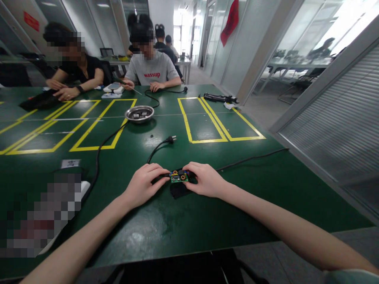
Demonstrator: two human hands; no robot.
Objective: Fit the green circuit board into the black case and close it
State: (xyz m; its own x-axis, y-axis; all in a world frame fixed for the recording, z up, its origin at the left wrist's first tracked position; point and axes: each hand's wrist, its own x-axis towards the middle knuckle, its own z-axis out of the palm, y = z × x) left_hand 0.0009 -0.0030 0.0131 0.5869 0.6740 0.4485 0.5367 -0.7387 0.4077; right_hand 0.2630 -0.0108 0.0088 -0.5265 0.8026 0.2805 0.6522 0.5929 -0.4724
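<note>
Green circuit board (179, 176) with copper coils (182, 177) lies between the two hands I am watching from afar, just above the surface (148, 232). The left hand (148, 179) pinches its left end between thumb and forefinger; the right hand (204, 179) grips the right end the same way. I take the hold at both ends as a means of steadying it, face up, with the crowded middle left clear. A black piece (178, 191) lies just below the board, near the right thumb; whether the hand touches it I cannot tell. Beyond the left hand rests a plug (171, 139), its cord (154, 151) dropping out of sight behind that hand, so I cannot confirm what it joins. Past the right hand, a cable (251, 159) trails off to the right, probably laid there to be out of the way. Farther beyond the left hand, a metal bowl (139, 120) holds small parts (140, 115), presumably so they don't roll off.
</note>
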